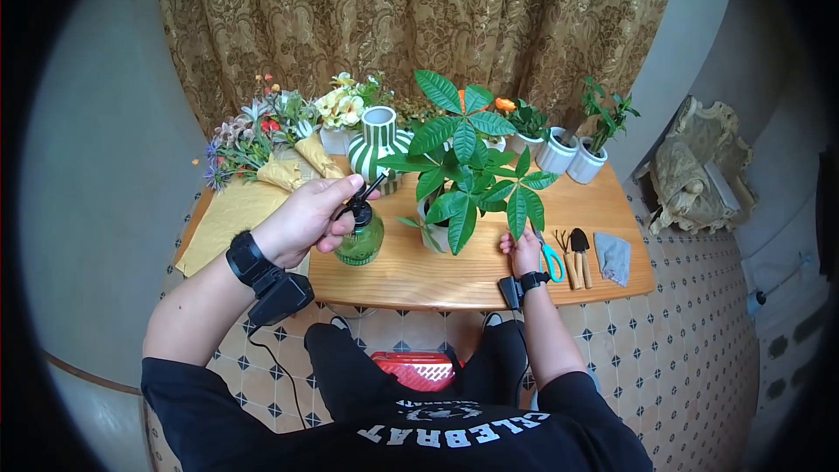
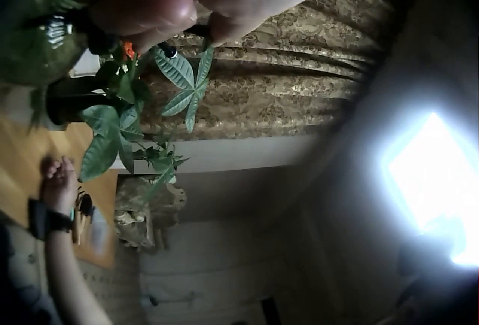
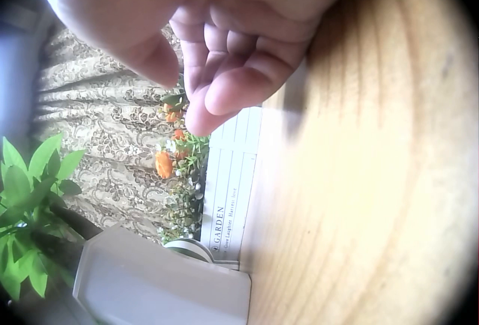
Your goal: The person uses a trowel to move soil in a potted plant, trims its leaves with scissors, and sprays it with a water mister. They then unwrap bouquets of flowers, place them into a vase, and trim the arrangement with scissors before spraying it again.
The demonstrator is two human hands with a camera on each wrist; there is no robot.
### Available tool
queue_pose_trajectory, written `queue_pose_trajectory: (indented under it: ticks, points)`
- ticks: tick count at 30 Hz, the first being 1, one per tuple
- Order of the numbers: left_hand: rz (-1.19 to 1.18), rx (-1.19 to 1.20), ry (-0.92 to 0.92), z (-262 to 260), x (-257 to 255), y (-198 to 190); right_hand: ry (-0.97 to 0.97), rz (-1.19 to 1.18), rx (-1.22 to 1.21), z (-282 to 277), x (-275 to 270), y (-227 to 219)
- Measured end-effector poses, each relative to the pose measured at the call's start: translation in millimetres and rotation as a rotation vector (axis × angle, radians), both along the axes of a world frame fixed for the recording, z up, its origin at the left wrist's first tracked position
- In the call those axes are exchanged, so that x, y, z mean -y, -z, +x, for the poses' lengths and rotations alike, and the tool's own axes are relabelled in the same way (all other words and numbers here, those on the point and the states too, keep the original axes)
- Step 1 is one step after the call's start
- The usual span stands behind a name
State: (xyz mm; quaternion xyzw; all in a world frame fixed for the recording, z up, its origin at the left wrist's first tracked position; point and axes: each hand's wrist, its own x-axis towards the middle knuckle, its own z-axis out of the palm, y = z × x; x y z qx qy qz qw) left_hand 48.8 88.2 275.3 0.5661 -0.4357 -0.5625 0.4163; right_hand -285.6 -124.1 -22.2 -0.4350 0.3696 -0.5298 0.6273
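Note:
In the head view my left hand [image 1: 306, 214] holds a green glass spray bottle [image 1: 360, 246] by its black spray top, the nozzle pointing up toward the plant. The left wrist view has the fingers [image 2: 150, 10] close up, with the bottle's green glass [image 2: 34, 52] at the edge. A leafy green plant [image 1: 434, 135] in a white pot [image 1: 434, 232] stands just right of the bottle. My right hand [image 1: 524, 253] rests low at the table by that pot, fingers loosely curled and holding nothing. Its relaxed fingers [image 3: 239, 89] show in the right wrist view.
Right of my right hand lie teal-handled scissors [image 1: 554, 264], a small hand rake [image 1: 572, 273], a trowel [image 1: 580, 245] and a grey cloth [image 1: 613, 258]. A green-striped vase [image 1: 378, 150], wrapped flowers [image 1: 253, 127] and small potted plants [image 1: 556, 157] line the back. Yellow wrapping paper [image 1: 227, 227] covers the left end.

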Motion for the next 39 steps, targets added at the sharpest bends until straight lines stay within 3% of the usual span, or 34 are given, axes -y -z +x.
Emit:
queue_pose_trajectory:
  ticks: [8,24,39]
  points:
    - [0.009,-0.031,-0.001,1,-1,3,-0.001,0.000,-0.003,0,-1,-1]
    - [0.107,-0.121,0.180,-22,-19,3,0.000,-0.003,-0.007,1,-2,-3]
    - [0.024,-0.115,0.116,-23,-20,8,-0.018,-0.014,0.006,-1,2,4]
